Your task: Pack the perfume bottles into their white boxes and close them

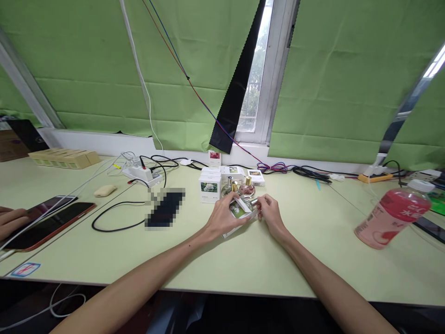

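Observation:
My left hand [220,214] is wrapped round a small white box [239,209] with a green and white flower picture, tilted low over the table. At the box's right end, the fingers of my right hand [271,213] pinch the silver cap [255,202] of a perfume bottle. Most of that bottle is hidden by the box and my hands. Just behind stand other round glass perfume bottles [247,189] with gold and silver caps. White flower-picture boxes [209,189] stand at their left, and more white boxes [233,172] lie behind them.
A pink drink bottle [392,215] leans at the right. Left of my hands lie a blurred dark phone-like object [166,207], a looped black cable [100,228] and a power strip [141,176]. Another person's hand [12,220] rests by two phones at the far left.

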The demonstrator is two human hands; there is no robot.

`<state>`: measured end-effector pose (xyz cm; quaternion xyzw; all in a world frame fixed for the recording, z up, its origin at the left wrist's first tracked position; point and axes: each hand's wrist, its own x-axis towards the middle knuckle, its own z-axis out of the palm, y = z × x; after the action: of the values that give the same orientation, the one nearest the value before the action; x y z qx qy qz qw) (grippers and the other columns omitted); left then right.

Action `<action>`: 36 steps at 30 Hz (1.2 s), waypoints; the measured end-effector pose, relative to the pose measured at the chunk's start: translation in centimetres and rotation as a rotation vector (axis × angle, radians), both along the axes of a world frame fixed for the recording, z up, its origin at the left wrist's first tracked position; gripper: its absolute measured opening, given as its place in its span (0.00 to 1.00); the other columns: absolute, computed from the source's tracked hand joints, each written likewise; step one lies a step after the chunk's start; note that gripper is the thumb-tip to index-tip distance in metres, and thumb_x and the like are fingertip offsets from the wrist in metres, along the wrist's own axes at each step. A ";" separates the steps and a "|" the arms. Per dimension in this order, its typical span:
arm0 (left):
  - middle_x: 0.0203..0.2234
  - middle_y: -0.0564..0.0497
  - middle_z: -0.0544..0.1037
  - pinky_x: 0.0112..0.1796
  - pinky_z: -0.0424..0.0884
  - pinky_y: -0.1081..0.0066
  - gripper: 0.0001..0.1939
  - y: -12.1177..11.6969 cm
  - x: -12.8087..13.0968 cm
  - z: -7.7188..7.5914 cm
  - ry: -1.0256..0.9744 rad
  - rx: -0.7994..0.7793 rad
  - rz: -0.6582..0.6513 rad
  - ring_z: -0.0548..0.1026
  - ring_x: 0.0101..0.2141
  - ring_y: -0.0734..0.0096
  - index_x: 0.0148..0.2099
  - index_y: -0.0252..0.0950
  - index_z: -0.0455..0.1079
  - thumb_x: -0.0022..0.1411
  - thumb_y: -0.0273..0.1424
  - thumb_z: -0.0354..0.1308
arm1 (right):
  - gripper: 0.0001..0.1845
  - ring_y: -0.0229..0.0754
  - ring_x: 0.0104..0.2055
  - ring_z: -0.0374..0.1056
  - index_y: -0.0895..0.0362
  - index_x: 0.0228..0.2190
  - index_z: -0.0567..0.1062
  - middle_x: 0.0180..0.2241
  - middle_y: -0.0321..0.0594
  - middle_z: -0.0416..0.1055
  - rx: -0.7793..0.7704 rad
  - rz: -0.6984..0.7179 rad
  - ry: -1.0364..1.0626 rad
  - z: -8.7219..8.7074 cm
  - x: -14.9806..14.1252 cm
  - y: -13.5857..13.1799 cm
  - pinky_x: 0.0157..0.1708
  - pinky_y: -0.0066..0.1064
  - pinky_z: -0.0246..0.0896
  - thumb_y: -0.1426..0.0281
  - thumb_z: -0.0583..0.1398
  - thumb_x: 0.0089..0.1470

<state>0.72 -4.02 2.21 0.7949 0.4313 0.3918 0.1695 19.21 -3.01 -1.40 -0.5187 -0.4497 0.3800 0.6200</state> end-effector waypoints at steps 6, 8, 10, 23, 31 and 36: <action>0.40 0.49 0.80 0.42 0.71 0.63 0.26 0.1 -0.1 0.0 -0.005 -0.003 -0.012 0.77 0.40 0.58 0.46 0.40 0.67 0.48 0.43 0.71 | 0.14 0.32 0.14 0.53 0.54 0.20 0.66 0.16 0.27 0.58 0.000 0.021 0.104 0.3 -0.2 -0.1 0.12 0.26 0.49 0.61 0.63 0.49; 0.41 0.49 0.80 0.41 0.71 0.63 0.26 0.1 -0.2 0.0 -0.005 -0.003 -0.015 0.77 0.40 0.58 0.47 0.40 0.67 0.49 0.43 0.70 | 0.14 0.31 0.15 0.52 0.54 0.20 0.66 0.16 0.27 0.58 -0.002 0.038 0.125 0.4 -0.2 -0.1 0.12 0.25 0.48 0.61 0.63 0.48; 0.41 0.49 0.80 0.40 0.71 0.64 0.26 0.2 -0.2 -0.1 -0.004 -0.003 -0.018 0.77 0.40 0.58 0.47 0.40 0.67 0.49 0.43 0.70 | 0.15 0.31 0.15 0.51 0.54 0.20 0.67 0.16 0.27 0.57 -0.006 0.053 0.137 0.5 -0.2 -0.2 0.12 0.25 0.48 0.60 0.64 0.48; 0.39 0.50 0.80 0.37 0.70 0.66 0.26 0.3 -0.6 -0.1 0.022 -0.017 -0.014 0.76 0.37 0.61 0.47 0.40 0.68 0.48 0.43 0.70 | 0.21 0.30 0.16 0.50 0.54 0.21 0.66 0.16 0.26 0.57 0.003 0.122 0.178 0.8 -0.2 -0.4 0.12 0.24 0.48 0.54 0.68 0.44; 0.39 0.50 0.80 0.36 0.70 0.67 0.27 0.3 -0.8 0.2 0.017 -0.015 -0.044 0.75 0.35 0.63 0.48 0.39 0.68 0.48 0.42 0.70 | 0.24 0.30 0.15 0.51 0.54 0.22 0.65 0.17 0.25 0.56 0.001 0.152 0.166 0.8 -0.2 -0.5 0.13 0.24 0.48 0.50 0.68 0.44; 0.41 0.50 0.79 0.35 0.69 0.69 0.27 0.4 -0.9 0.0 0.009 -0.021 -0.073 0.75 0.35 0.64 0.48 0.39 0.68 0.48 0.42 0.70 | 0.26 0.29 0.15 0.51 0.54 0.22 0.65 0.16 0.25 0.56 -0.011 0.165 0.155 1.0 -0.3 -0.6 0.13 0.24 0.48 0.48 0.68 0.43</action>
<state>-0.23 -3.64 2.23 0.8102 0.4067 0.3770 0.1899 18.87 -3.62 -0.36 -0.4526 -0.4395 0.4711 0.6165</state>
